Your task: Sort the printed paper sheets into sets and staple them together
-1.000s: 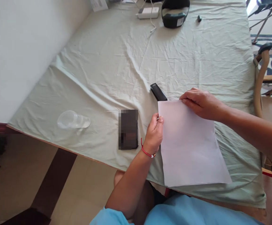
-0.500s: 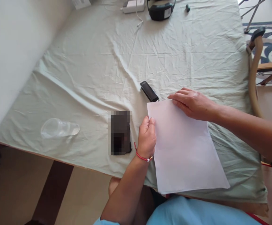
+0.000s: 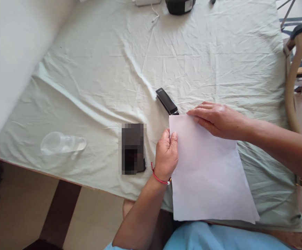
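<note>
White sheets of paper (image 3: 208, 173), in a thin stack, tilt between my hands, their lower edge near my blue shirt. My left hand (image 3: 167, 151), a red string bracelet at its wrist, is closed on the left edge with the thumb on top. At the far right corner, my right hand (image 3: 215, 116) straddles the top edge, its thumb on the paper's face and its fingers along the edge. Just beyond the top left corner lies a black stapler (image 3: 166, 101). A dark pixelated object (image 3: 133, 149) lies left of my left hand.
A clear plastic cup (image 3: 63, 143) lies on its side on the pale green tablecloth (image 3: 93, 73). At the far edge of view are a black device (image 3: 179, 6) and a white box with a cable (image 3: 147, 2). A chair arm (image 3: 293, 83) stands to the right.
The sheets and both hands have shifted slightly right and toward me, and the lower right corners now fan apart a little. The camera view has tipped downward slightly.
</note>
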`<state>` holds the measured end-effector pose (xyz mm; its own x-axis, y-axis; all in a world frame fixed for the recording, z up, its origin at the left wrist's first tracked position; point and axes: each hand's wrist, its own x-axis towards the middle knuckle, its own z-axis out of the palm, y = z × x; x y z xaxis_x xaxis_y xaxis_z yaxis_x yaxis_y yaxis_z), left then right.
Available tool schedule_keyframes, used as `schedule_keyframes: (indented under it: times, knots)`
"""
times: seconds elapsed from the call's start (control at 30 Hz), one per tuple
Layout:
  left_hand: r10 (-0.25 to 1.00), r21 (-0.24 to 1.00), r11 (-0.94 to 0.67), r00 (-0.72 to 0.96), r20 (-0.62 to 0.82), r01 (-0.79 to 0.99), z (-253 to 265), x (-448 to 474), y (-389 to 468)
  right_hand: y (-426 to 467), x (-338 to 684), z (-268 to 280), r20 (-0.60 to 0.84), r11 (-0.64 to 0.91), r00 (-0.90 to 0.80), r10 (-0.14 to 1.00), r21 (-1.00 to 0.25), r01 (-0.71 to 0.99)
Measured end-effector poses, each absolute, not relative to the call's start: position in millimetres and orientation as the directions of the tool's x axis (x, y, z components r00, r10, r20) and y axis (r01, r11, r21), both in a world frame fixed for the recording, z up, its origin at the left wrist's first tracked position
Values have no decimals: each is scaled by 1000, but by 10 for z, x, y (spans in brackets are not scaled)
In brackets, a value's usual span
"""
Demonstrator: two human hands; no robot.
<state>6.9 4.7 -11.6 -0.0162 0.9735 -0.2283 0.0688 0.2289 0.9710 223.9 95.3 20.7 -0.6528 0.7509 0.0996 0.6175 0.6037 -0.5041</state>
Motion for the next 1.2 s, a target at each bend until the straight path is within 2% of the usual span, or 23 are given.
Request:
schedule_keyframes:
  times: [0.2, 0.4, 0.6, 0.83, 0.93, 1.13, 1.2]
  knots:
    - [980, 977, 200, -41, -197, 77, -107, 98, 39, 948, 2231, 250, 179, 609, -632, 754, -550, 571]
    - [986, 982, 161, -47, -157, 100, -89, 124, 23, 910, 2207, 263, 230, 631, -617, 753, -517, 578]
    - [989, 983, 146, -40, -143, 113, -77, 152, -6, 871, 2169, 264, 196, 676, -677, 710, -461, 575]
    - [993, 984, 118, -42, -113, 137, -73, 157, 1, 881, 2161, 227, 169, 617, -620, 766, -464, 636]
    - [987, 982, 159, -19, -158, 96, -86, 150, 3, 869, 2142, 222, 124, 629, -652, 748, -444, 638]
    - [956, 944, 293, 10, -295, -153, -147, 149, 1, 855, 2118, 230, 160, 672, -684, 712, -441, 595]
    - [952, 936, 298, -10, -305, -188, -162, 152, -5, 853, 2113, 226, 192, 687, -686, 701, -440, 579]
